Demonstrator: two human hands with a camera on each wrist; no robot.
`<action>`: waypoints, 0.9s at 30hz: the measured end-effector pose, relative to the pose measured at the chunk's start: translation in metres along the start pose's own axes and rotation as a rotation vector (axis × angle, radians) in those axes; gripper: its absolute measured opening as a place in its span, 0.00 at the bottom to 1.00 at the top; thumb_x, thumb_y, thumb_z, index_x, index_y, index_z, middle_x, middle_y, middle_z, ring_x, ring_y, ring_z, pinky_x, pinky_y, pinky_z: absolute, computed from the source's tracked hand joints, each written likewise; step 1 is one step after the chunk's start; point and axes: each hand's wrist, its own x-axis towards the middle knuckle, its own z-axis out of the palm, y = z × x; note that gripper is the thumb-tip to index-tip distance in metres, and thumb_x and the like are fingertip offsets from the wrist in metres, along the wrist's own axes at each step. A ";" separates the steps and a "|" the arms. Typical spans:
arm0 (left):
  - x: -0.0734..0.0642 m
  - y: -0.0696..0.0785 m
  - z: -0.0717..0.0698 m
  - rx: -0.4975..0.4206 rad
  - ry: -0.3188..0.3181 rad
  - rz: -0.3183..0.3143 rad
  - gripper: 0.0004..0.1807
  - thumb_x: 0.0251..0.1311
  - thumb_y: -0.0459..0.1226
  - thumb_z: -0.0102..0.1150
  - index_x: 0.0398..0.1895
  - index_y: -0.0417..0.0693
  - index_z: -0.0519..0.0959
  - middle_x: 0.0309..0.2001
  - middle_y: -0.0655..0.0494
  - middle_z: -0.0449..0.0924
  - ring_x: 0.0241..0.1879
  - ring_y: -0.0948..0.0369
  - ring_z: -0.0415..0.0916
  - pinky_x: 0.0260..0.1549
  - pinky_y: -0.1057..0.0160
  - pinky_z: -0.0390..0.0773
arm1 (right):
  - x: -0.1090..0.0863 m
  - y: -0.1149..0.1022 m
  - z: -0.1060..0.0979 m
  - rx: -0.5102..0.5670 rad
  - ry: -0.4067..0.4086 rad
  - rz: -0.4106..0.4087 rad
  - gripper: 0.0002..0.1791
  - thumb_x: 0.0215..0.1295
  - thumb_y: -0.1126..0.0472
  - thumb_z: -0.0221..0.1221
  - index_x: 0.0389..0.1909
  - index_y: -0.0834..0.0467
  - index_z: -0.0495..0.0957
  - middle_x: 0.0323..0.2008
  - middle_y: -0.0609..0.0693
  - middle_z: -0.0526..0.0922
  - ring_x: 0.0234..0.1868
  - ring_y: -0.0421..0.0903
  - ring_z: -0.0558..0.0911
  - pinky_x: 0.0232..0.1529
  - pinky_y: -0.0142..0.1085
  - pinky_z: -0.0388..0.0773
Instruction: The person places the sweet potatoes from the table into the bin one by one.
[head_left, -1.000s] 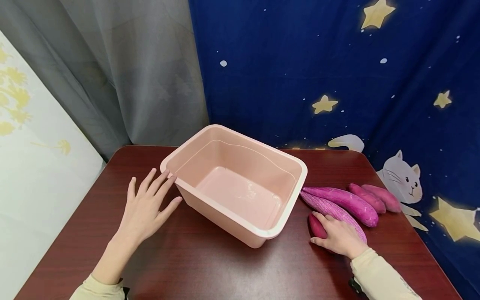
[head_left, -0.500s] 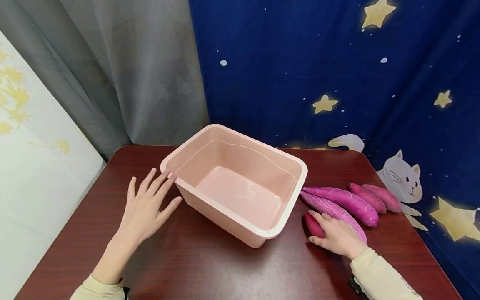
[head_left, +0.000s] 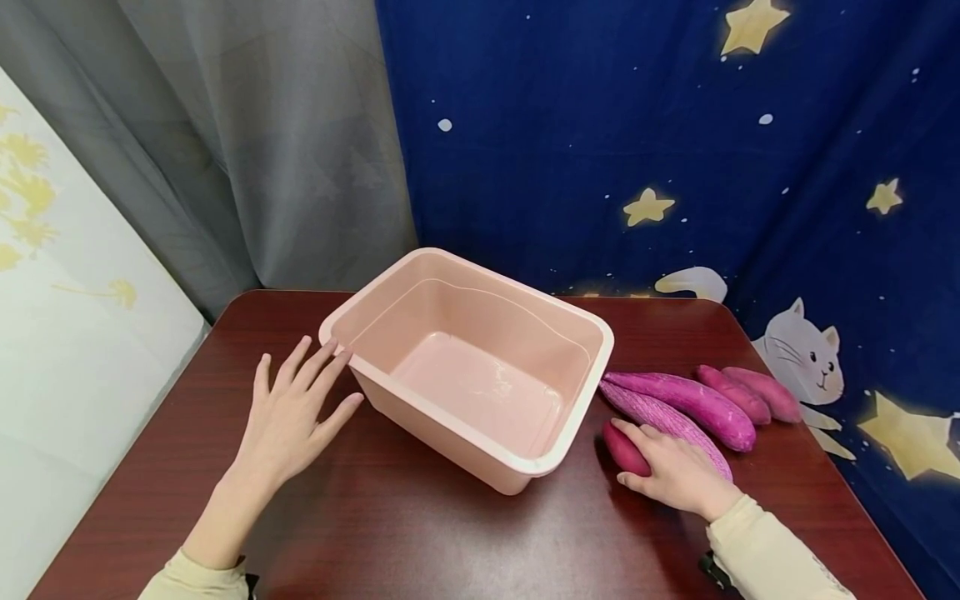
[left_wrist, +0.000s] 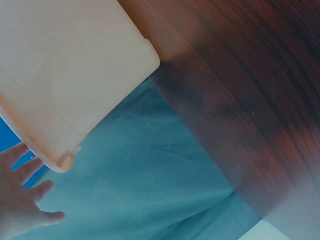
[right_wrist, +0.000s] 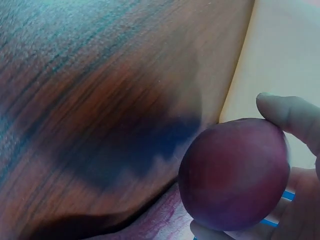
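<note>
A tub (head_left: 442,443) stands on a table (head_left: 375,537), left hand (head_left: 288,425) at its left. To its right lie 1 sweet potato (head_left: 622,448) in the right hand (head_left: 678,477), 2 eggplants (head_left: 708,408), then 2 more sweet potatoes (head_left: 737,395).

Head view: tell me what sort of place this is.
Probably a curtained indoor corner, perhaps in a home: a dark red-brown table stands before a gray curtain and a blue curtain printed with stars and a cat.
</note>
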 end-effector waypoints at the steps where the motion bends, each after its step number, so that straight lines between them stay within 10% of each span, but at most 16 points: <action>1: 0.000 0.000 0.000 0.000 0.001 0.001 0.30 0.54 0.53 0.49 0.58 0.48 0.68 0.60 0.49 0.63 0.62 0.50 0.49 0.56 0.42 0.37 | 0.000 0.000 -0.001 0.003 -0.004 0.002 0.38 0.44 0.50 0.66 0.57 0.58 0.66 0.48 0.59 0.73 0.43 0.56 0.75 0.39 0.52 0.72; 27: 0.000 0.000 0.000 -0.007 0.005 0.005 0.30 0.54 0.53 0.50 0.59 0.48 0.68 0.60 0.50 0.63 0.62 0.50 0.49 0.56 0.41 0.37 | -0.014 -0.004 -0.034 -0.073 0.073 -0.055 0.36 0.44 0.48 0.65 0.57 0.52 0.67 0.51 0.55 0.72 0.50 0.53 0.72 0.34 0.54 0.72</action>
